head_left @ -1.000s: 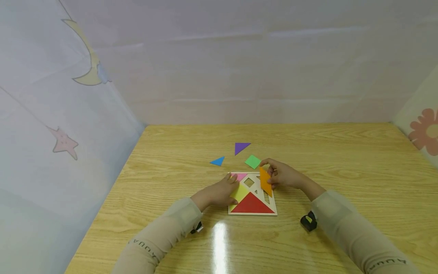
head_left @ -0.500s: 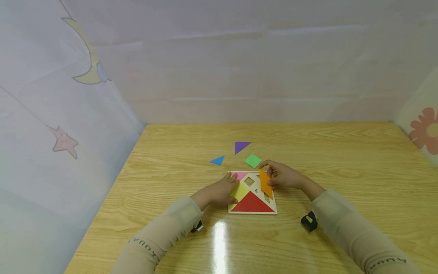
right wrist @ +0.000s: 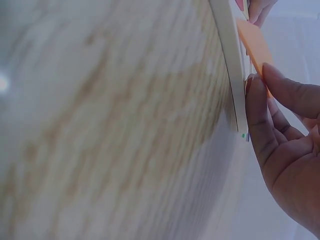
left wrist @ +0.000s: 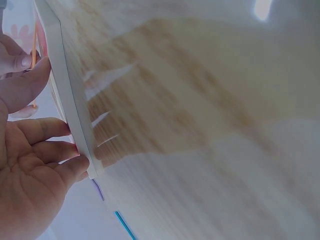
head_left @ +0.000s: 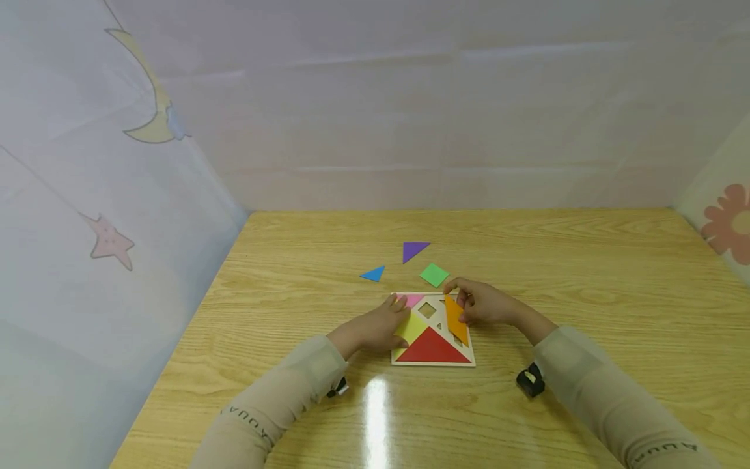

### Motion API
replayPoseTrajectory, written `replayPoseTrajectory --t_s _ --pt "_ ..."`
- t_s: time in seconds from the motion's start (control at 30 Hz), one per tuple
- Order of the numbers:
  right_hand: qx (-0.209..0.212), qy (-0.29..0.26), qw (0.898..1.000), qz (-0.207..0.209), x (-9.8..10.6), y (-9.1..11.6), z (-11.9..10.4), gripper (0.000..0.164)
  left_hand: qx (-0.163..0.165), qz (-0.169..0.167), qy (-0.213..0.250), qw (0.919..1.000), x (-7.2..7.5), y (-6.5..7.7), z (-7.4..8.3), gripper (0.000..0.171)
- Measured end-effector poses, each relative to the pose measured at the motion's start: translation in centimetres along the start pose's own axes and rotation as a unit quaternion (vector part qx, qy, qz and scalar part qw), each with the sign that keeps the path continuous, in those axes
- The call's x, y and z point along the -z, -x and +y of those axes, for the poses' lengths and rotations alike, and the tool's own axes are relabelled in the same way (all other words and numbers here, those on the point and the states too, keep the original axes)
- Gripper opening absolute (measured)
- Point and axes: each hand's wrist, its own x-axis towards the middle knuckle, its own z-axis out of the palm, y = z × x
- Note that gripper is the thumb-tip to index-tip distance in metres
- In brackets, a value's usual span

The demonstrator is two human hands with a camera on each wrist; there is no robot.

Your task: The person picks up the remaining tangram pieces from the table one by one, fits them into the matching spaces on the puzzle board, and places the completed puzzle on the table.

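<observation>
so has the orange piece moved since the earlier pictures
Yes: in the head view the orange piece has shifted down, its lower tip now nearer the right corner of the red triangle.

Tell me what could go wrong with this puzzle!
The orange piece is tilted in the right hand, so it might slip or catch instead of lying flat. The board could slide if the left hand, resting on it, lifts away. The green piece lies near the right hand and might get bumped.

Square piece (head_left: 434,275) behind puzzle board (head_left: 441,314)
</observation>
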Motion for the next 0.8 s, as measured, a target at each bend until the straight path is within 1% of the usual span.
replayPoseTrajectory --t_s 0.4,0.6,0.8 --pt "0.035 0.053 0.998 0.006 -0.13 0.05 -0.1 0.039 -0.004 0.003 -0.006 1.0 -0.09 -0.02 -0.03 0.064" --pt "0.027 0.072 0.997 0.004 -0.46 -0.01 -0.24 0.039 0.001 0.003 -0.008 1.0 -0.04 0.04 0.08 0.064" --pt "0.017 0.086 0.996 0.003 -0.62 0.08 -0.5 0.038 -0.001 0.004 -0.01 0.9999 -0.07 0.07 0.11 0.064"
